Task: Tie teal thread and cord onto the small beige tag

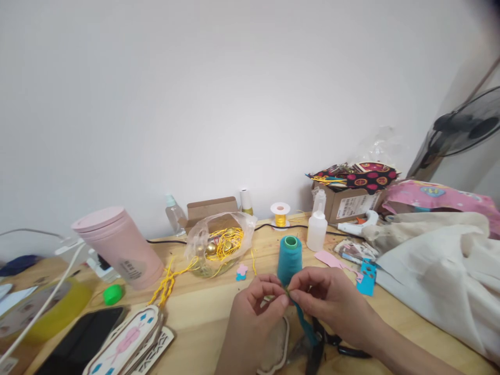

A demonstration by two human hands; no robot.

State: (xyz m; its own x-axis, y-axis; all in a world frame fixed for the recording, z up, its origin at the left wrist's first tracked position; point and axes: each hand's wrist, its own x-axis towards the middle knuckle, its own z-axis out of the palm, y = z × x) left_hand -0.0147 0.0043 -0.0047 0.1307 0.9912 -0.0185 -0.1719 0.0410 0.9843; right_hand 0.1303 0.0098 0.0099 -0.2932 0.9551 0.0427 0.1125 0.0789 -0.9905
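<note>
My left hand [255, 315] and my right hand [332, 302] meet at the lower middle, fingertips pinched close together. Between them is a small greenish piece, too small to make out clearly. A teal strand [305, 324] hangs from my right fingertips toward black-handled scissors [353, 352] on the table. Just behind my hands stands a teal thread cone [289, 258] with a green core. A pale wooden plaque [282, 346] lies partly hidden under my left hand.
On the left are a pink tumbler [121, 250], a black phone [80, 341], stacked plaques [127, 344] and a green cap [113, 295]. Behind lie a bag of yellow cord [224, 245], a gold spool [280, 214] and a white bottle [316, 232]. White cloth [429, 281] covers the right.
</note>
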